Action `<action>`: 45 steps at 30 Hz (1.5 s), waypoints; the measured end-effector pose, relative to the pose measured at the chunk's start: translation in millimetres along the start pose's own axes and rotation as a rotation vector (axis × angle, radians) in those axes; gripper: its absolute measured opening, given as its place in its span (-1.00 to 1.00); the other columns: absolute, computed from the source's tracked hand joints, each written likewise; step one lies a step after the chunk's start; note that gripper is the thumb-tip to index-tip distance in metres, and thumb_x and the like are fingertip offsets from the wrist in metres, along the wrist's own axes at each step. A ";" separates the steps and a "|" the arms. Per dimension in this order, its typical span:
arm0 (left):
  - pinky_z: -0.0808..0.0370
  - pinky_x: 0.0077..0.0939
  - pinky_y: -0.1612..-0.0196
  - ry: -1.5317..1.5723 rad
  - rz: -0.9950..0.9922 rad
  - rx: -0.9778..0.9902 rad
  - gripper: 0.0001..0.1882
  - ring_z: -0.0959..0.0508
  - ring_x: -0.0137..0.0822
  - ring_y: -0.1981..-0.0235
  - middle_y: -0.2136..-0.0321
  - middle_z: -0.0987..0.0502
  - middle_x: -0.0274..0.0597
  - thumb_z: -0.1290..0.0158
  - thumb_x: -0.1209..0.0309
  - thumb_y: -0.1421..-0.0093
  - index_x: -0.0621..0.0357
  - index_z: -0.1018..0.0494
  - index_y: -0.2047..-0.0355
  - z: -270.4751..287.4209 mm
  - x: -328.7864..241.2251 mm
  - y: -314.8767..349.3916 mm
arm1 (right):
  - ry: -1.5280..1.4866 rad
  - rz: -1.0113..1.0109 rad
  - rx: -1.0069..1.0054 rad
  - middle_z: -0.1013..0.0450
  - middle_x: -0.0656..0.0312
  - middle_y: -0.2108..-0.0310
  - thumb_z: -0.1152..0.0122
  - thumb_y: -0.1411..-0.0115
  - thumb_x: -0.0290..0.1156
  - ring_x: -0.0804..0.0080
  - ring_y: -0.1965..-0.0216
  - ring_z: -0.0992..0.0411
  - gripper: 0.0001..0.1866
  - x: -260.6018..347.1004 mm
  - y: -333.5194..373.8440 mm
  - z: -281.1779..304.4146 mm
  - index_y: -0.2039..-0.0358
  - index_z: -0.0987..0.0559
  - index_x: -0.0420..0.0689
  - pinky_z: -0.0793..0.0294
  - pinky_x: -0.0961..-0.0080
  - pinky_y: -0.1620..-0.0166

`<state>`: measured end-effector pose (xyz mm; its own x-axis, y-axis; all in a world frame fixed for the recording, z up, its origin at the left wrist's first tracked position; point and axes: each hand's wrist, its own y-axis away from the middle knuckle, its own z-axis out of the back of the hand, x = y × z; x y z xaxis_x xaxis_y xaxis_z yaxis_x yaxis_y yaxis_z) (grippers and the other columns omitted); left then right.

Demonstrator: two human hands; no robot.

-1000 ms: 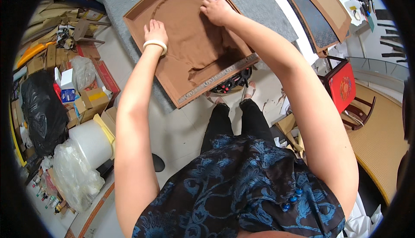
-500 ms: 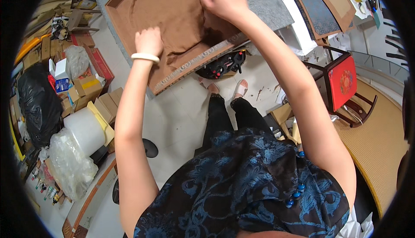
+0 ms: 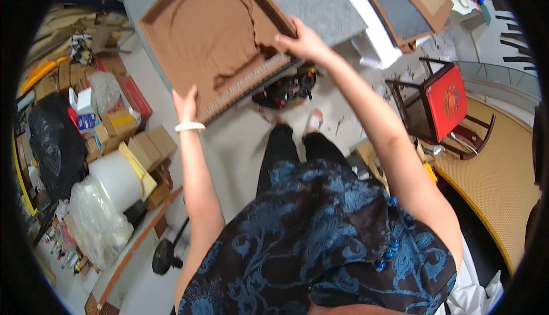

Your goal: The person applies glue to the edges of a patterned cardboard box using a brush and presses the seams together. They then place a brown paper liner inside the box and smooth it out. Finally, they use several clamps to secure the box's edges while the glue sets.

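Note:
A shallow brown square box (image 3: 247, 89) lies at the front edge of the grey-topped table (image 3: 329, 15). Inside it, brown cloth (image 3: 211, 29) spreads over a large round hollow, with ragged folds and dark gaps along its near and right sides. A patterned strip runs along the box's near wall. My left hand (image 3: 185, 104), a white bangle at its wrist, grips the near left corner with the thumb up on the rim. My right hand (image 3: 307, 43) holds the near right corner, thumb over the wall; its other fingers are partly hidden.
Patterned brown-edged panels (image 3: 394, 9) lie to the right of the table. Below them stands a dark wooden chair with a red seat (image 3: 447, 103). On the left floor are cardboard boxes (image 3: 151, 146), a black bag (image 3: 52, 143) and clear plastic wrapping (image 3: 97, 218). A black object (image 3: 286, 91) sits under the table edge.
Both hands have left the cloth inside the box and moved to its near corners. The right hand has come nearer to me. More of the round hollow and the right wall now shows.

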<state>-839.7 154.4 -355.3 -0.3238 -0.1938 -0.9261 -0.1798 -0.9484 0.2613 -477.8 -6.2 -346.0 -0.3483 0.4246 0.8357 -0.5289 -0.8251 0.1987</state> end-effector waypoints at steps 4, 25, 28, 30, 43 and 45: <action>-0.41 -0.31 -0.24 0.098 0.090 -0.034 -0.41 -0.49 -0.16 -0.18 -0.17 -0.49 -0.01 0.09 0.77 -0.25 0.29 -0.24 -0.31 1.6 -12.0 -3.3 | 0.129 -0.010 -0.212 -0.57 -0.15 0.05 -0.18 -0.24 -0.33 -0.10 -0.04 -0.53 -0.45 19.6 3.6 -6.6 -0.25 -0.45 -0.10 -0.51 0.15 -0.10; -0.42 -0.27 -0.23 0.002 -0.042 -0.202 -0.48 -0.53 -0.11 -0.14 -0.10 -0.53 0.07 0.01 0.57 -0.25 0.34 -0.31 -0.24 -13.7 9.0 -58.8 | 0.094 0.097 -0.302 -0.61 -0.10 0.13 -0.26 -0.19 -0.22 -0.08 0.06 -0.59 -0.51 43.9 -56.8 -6.2 -0.13 -0.53 -0.09 -0.57 0.14 -0.02; -0.44 -0.24 -0.19 -0.236 -0.013 -0.312 -0.56 -0.56 -0.02 -0.10 -0.05 -0.58 0.12 -0.08 0.32 -0.33 0.35 -0.43 -0.12 -28.2 -27.2 -40.9 | 0.072 0.148 -0.281 -0.60 -0.15 0.13 -0.26 -0.24 -0.17 -0.11 0.05 -0.58 -0.49 35.7 -55.3 -3.1 -0.14 -0.51 -0.16 -0.56 0.11 -0.01; -0.43 -0.15 -0.18 -0.398 -0.006 -0.446 -0.47 -0.56 0.09 -0.10 -0.04 -0.59 0.16 -0.02 0.09 -0.38 0.33 -0.46 -0.11 -22.8 -19.3 -44.3 | 0.053 0.157 -0.185 -0.58 -0.19 0.08 -0.20 -0.29 -0.18 -0.13 0.02 -0.57 -0.46 44.6 -53.5 0.4 -0.20 -0.46 -0.19 -0.55 0.10 -0.05; -0.41 -0.11 -0.15 -0.387 0.069 -0.463 -0.38 -0.54 0.21 -0.07 0.04 -0.61 0.25 0.23 -0.01 -0.47 0.34 -0.56 0.02 -28.6 -23.9 -47.4 | -0.273 -0.063 -0.096 -0.67 0.16 0.24 -0.22 -0.38 -0.33 0.43 0.22 -0.61 -0.74 -98.5 -58.7 54.9 0.10 -0.69 -0.25 -0.60 0.44 0.14; -0.42 -0.08 -0.13 -0.385 0.081 -0.452 -0.39 -0.55 0.22 -0.06 0.06 -0.61 0.26 0.24 0.01 -0.47 0.33 -0.56 0.00 -24.1 -21.2 -42.0 | -0.461 -0.174 -0.176 -0.64 0.19 0.34 -0.35 -0.27 -0.46 0.52 0.37 -0.57 -0.80 -92.4 -39.4 73.3 0.13 -0.69 -0.25 -0.57 0.56 0.31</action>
<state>-802.9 192.2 -353.1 -0.6485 -0.2450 -0.7208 0.2452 -0.9636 0.1069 -368.1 -40.2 -393.6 0.1120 0.3092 0.9444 -0.6843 -0.6651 0.2989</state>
